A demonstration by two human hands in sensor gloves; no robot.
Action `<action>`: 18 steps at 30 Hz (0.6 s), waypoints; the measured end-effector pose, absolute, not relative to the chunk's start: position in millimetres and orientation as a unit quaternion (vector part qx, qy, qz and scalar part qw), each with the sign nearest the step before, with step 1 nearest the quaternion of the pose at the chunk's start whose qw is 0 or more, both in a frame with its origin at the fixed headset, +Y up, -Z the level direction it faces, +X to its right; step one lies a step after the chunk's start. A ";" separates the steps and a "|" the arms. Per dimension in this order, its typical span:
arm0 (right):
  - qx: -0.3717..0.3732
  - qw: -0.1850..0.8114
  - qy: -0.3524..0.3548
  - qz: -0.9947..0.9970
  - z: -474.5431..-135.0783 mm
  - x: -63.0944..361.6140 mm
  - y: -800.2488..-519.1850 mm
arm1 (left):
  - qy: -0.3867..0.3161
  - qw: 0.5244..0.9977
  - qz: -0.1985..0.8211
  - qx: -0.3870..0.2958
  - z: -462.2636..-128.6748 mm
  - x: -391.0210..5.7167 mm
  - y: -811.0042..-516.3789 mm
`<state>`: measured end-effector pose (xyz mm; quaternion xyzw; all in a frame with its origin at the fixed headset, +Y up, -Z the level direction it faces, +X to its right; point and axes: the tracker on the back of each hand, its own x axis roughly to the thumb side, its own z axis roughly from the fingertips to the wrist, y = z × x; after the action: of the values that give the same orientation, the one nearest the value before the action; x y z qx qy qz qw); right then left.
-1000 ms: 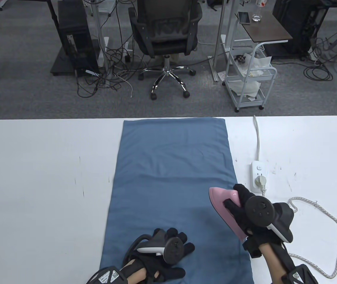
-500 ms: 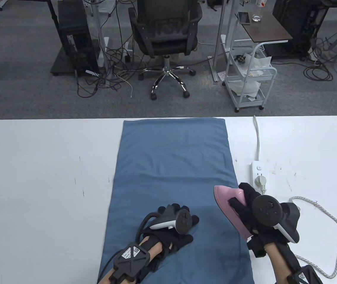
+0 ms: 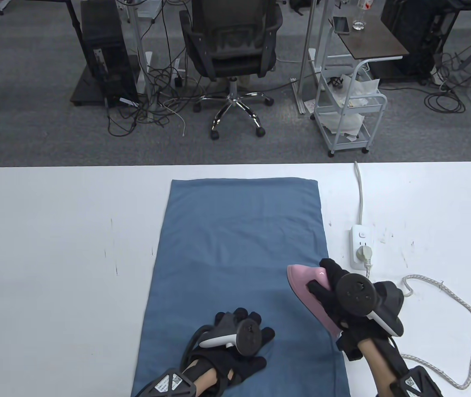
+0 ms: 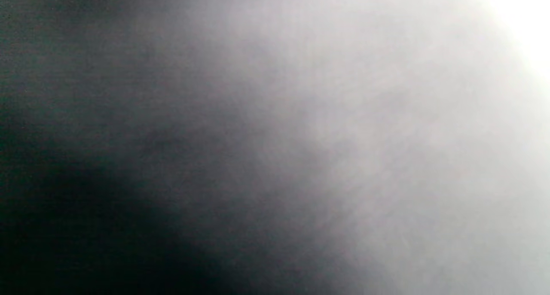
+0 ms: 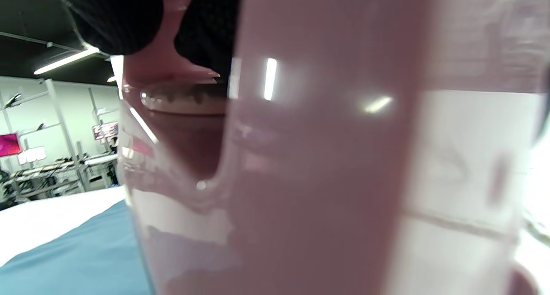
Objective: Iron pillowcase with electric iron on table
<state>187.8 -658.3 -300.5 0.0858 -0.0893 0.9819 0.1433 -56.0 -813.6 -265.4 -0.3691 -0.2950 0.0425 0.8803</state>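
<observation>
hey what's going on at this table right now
A person in sensor gloves is ironing a blue pillowcase laid flat on a white table. The right hand grips the handle of a pink iron at the pillowcase's right edge, near the person. The left hand rests flat on the near end of the cloth. The iron's plug sits in a power strip to the right. The left wrist view is only blur.

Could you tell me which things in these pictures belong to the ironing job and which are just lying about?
Part of the job:
- pink iron, gripped by the right hand
- blue pillowcase, with the left hand resting on it
- power strip, with a plug in it
- white table

Just lying about:
- office chair
- white trolley
- floor cables
</observation>
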 end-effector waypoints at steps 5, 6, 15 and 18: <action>0.141 0.090 -0.044 0.985 -304.4 158.4 -681.4 | -0.298 0.879 0.040 -0.370 -255.5 -59.0 -814.1; 0.155 0.073 -0.032 0.985 -305.0 150.4 -687.9 | -0.297 0.879 0.041 -0.371 -255.4 -59.0 -814.2; 0.194 -0.009 0.001 0.981 -318.7 118.1 -723.5 | -0.298 0.878 0.039 -0.372 -255.3 -59.0 -814.0; 0.162 -0.015 -0.004 0.987 -338.4 119.6 -724.7 | -0.299 0.878 0.039 -0.373 -255.6 -58.8 -814.5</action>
<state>119.6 -724.7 -338.4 0.1620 -0.0040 0.9867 -0.0151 -58.8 -814.5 -255.6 -0.3728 -0.2987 0.0390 0.8777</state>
